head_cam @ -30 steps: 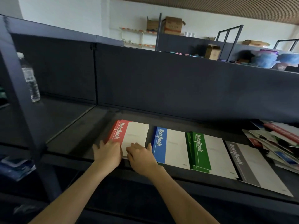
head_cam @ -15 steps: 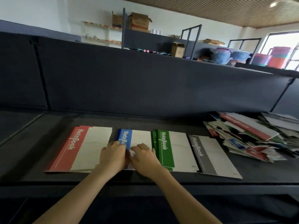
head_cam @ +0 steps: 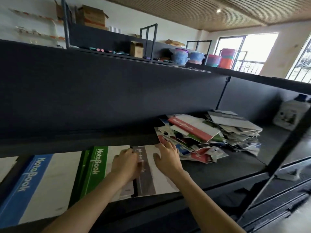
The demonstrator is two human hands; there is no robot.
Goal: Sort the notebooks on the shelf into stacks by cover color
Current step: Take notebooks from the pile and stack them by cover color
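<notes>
Left hand (head_cam: pixel 125 163) and right hand (head_cam: pixel 166 159) flat on the gray notebook (head_cam: pixel 146 182), grip released; square its edges evenly, mixed pile (head_cam: pixel 193 129) at two o'clock.

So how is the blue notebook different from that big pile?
The blue notebook lies flat and straight; the pile is a jumble of tilted covers. The blue notebook shows one blue stripe; the pile mixes red, green, blue and grey. The blue notebook sits on the left, the pile on the right. Both lie on the same dark shelf.
</notes>
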